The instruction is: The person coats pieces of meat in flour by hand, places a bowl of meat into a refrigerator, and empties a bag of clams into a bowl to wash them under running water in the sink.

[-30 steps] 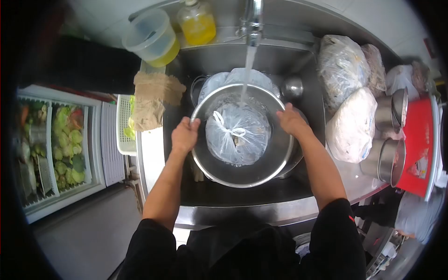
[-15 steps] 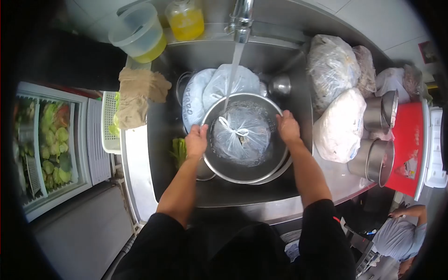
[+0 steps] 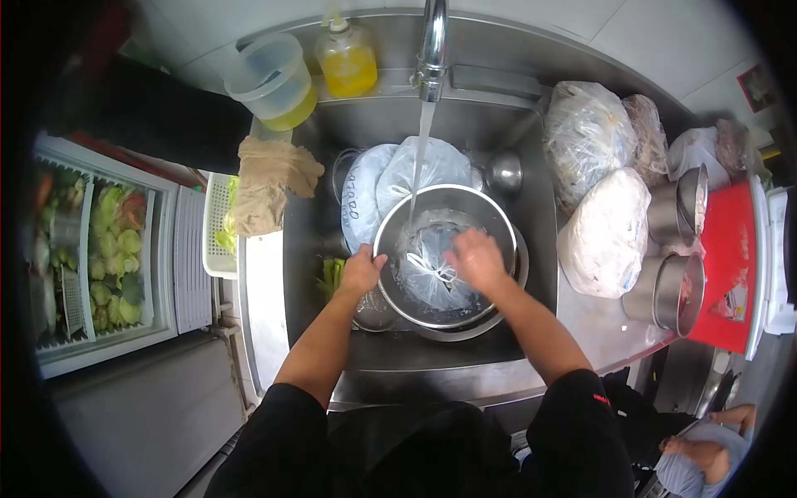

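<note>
My left hand (image 3: 363, 270) is closed on the left rim of a round stainless steel bowl (image 3: 491, 209) in the sink. Inside the bowl, in water, lies a clear plastic bag (image 3: 433, 289) tied with a white knot; its contents are hard to make out. Over the bag's right side is my right hand (image 3: 477, 259), off the rim, its fingers blurred; whether they touch the bag I cannot tell. Water from the faucet (image 3: 432, 66) runs into the bowl near its left side. Behind the bowl sit bulging whitish plastic bags (image 3: 419, 170), one with handwriting on it.
Stuffed plastic bags (image 3: 606, 236) and metal pots (image 3: 652, 286) crowd the right counter. A tan cloth (image 3: 270, 183) lies on the left edge, near a plastic tub (image 3: 274, 83) and soap bottle (image 3: 347, 66). Greens (image 3: 332, 274) lie in the sink. Another person (image 3: 706, 452) is at lower right.
My right hand has let go of the bowl's right rim and moved left over the bag. My left hand stays on the rim. The camera view has shifted slightly.
</note>
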Demonstrator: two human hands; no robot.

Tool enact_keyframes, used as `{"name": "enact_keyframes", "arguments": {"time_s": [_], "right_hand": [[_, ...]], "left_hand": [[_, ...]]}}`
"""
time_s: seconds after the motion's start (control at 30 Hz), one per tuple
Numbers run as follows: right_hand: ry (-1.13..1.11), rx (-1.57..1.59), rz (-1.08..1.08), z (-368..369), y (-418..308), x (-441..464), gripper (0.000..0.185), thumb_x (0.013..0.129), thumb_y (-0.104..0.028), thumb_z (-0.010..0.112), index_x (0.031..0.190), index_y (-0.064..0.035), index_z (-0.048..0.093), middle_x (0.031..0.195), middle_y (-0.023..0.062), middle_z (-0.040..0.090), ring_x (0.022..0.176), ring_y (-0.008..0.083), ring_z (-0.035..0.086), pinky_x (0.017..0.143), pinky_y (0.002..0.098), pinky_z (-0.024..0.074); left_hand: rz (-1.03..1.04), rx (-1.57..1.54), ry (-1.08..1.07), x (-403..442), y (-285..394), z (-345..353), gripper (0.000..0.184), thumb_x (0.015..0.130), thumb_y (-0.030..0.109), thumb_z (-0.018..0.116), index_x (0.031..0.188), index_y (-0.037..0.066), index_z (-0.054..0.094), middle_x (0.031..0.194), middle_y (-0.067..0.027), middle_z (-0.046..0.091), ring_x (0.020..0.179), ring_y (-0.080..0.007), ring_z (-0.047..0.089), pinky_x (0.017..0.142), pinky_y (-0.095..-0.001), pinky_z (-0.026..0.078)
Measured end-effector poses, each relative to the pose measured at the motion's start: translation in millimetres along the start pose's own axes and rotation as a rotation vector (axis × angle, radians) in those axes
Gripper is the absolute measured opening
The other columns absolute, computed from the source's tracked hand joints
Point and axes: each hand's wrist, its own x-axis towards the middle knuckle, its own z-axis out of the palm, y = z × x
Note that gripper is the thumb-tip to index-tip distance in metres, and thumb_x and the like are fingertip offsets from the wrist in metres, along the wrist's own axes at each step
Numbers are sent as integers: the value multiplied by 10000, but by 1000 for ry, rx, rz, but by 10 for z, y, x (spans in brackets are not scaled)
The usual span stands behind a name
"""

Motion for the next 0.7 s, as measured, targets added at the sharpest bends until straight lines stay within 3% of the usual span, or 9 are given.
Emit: {"name": "enact_keyframes", "arguments": {"time_s": [0.1, 0.17, 0.2, 0.3, 0.4, 0.5, 0.53, 0.6, 0.7], "right_hand": [[-132, 19, -10, 139, -321, -257, 447, 822, -355, 674, 1132, -52, 563, 1127, 166, 534, 1069, 341, 537, 906, 474, 450], [-228, -14, 40, 171, -423, -324, 449, 801, -323, 694, 1150, -78, 555, 1182, 168, 496, 1109, 349, 516, 930, 483, 445], [-220, 74, 123, 263, -406, -290, 416, 782, -231, 694, 1147, -92, 553, 1206, 178, 452, 1129, 370, 497, 931, 504, 443], [-222, 138, 171, 301, -369, -212, 391, 777, -163, 672, 1140, -88, 547, 1162, 185, 475, 1087, 397, 517, 928, 500, 450], [-108, 180, 141, 402, -328, -285, 341, 745, -157, 728, 1032, -84, 560, 1058, 188, 552, 1017, 417, 573, 872, 474, 484], [-129, 483, 223, 427, -232, -228, 271, 738, -136, 714, 963, -53, 589, 914, 185, 640, 927, 404, 630, 816, 453, 503], [-95, 517, 287, 385, -231, -151, 260, 740, -136, 710, 957, -46, 601, 888, 181, 656, 912, 394, 642, 806, 445, 506], [-34, 584, 414, 298, -237, -10, 240, 743, -135, 703, 945, -31, 624, 836, 174, 686, 881, 373, 666, 787, 430, 513], [-56, 714, 527, 177, -216, 18, 283, 757, -153, 703, 1000, -22, 641, 936, 184, 692, 942, 359, 663, 826, 411, 509]], "left_hand": [[225, -62, 262, -171, 33, -21, 417, 893, 382, 632, 1098, 26, 561, 980, -256, 655, 969, -426, 620, 830, -463, 486], [267, -74, 80, -225, 222, -81, 419, 889, 370, 631, 1107, 20, 560, 1011, -246, 655, 971, -415, 624, 830, -453, 491], [290, -80, -10, -242, 312, -83, 421, 887, 365, 631, 1112, 16, 560, 1026, -241, 655, 972, -409, 626, 830, -448, 493], [193, 108, -343, -151, 482, 88, 540, 873, 344, 645, 1273, 9, 502, 1283, -264, 546, 1168, -399, 554, 981, -440, 450], [271, 191, -323, -351, 546, 270, 674, 849, 404, 659, 1345, -7, 462, 1315, -261, 530, 1207, -395, 533, 1018, -418, 429], [377, 165, -299, -336, 434, 511, 785, 839, 417, 670, 1436, 5, 370, 1390, -269, 463, 1282, -395, 469, 1074, -411, 384], [333, 148, -339, -312, 510, 432, 773, 864, 392, 644, 1449, -5, 331, 1419, -300, 407, 1259, -418, 483, 1061, -429, 397], [329, 84, -365, -200, 544, 268, 756, 868, 390, 639, 1437, -15, 350, 1411, -293, 425, 1261, -408, 485, 1059, -424, 397], [304, 65, -280, -247, 517, 172, 626, 889, 351, 621, 1381, 8, 440, 1341, -263, 509, 1230, -387, 514, 1028, -428, 419]]}}
